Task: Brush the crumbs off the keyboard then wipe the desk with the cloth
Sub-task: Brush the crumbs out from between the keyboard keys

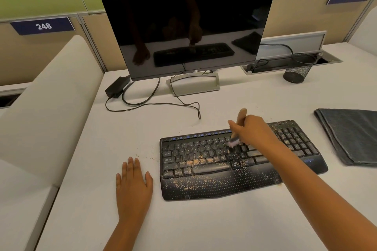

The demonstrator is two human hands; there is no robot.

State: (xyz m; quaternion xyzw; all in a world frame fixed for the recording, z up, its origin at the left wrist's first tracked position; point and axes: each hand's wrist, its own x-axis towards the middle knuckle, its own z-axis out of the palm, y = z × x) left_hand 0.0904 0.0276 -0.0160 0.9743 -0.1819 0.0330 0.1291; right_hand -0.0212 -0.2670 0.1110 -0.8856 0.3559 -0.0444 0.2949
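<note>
Head view: white desk (pixel 204 220), green-panelled partition behind, seat tags 248 and 249. Mesh pen cup (pixel 298 69) far right, contents not visible. Keyboard (pixel 234 165) centre, crumbs (pixel 195 162) across keys and palm rest. Right hand (pixel 252 131) grips brush (pixel 237 128), bristles on the keys. Left hand (pixel 133 187) flat on desk, fingers straight. Folded cloth (pixel 350 134) right of the keyboard.

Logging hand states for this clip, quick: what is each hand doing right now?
Left hand: open, flat on the desk, holding nothing.
Right hand: fingers curled round the brush, bristles on the keyboard.
</note>
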